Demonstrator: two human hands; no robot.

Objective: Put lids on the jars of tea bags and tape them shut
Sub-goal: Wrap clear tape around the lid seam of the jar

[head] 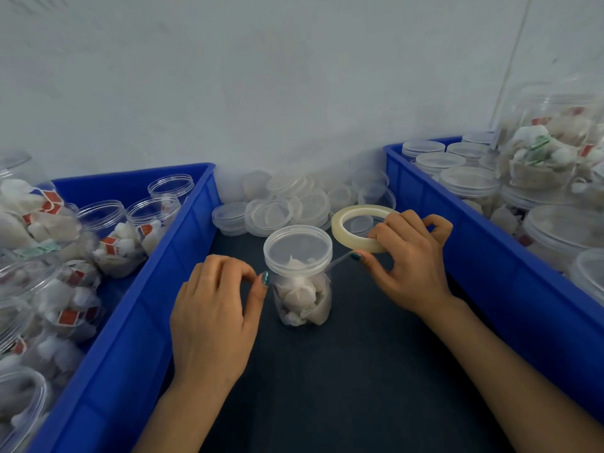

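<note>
2 hands work at 1 jar (pixel 302 289) of tea bags, which stands upright on the dark counter (pixel 327 387) between the left bin (pixel 130 322) and the right bin (pixel 457 223), both blue. Its lid (pixel 297 245) is on. The left hand (pixel 212 318) has curled fingers, its thumb tip touching the jar just under the lid; whether that grip holds anything I cannot tell. The right hand (pixel 411 266) has its grip closed on a tape roll (pixel 340 228), with a strip of tape (pixel 340 261) stretched to the jar. Loose lids (pixel 287 204) lie piled behind.

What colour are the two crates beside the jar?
The left crate and right crate are bright blue; head view.
</note>
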